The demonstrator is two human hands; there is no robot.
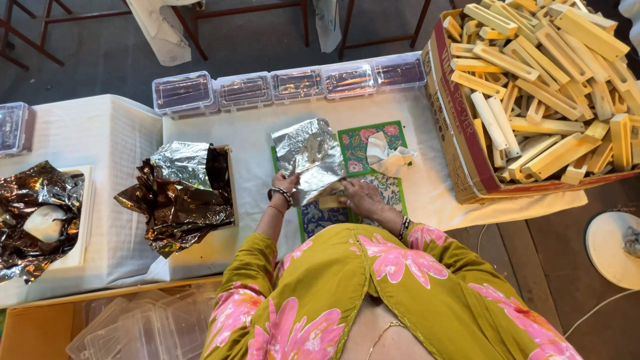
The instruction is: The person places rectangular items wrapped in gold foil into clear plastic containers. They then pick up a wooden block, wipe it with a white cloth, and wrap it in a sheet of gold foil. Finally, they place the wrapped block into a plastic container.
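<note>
The left hand point(285, 183) pinches the lower left edge of a sheet of silver foil point(308, 155) that lies on the patterned mat point(373, 137). The right hand point(357, 193) rests at the mat's lower part, fingers curled over a small tan block point(329, 201), which seems to sit half under the foil's lower edge. A crumpled cloth point(387, 159) lies on the mat's right side. Left of the mat sits a heap of dark foil point(180, 200); behind it stands a row of clear plastic boxes point(293, 83); to its right, a cardboard box point(460, 147) holds pale wooden pieces point(547, 80).
</note>
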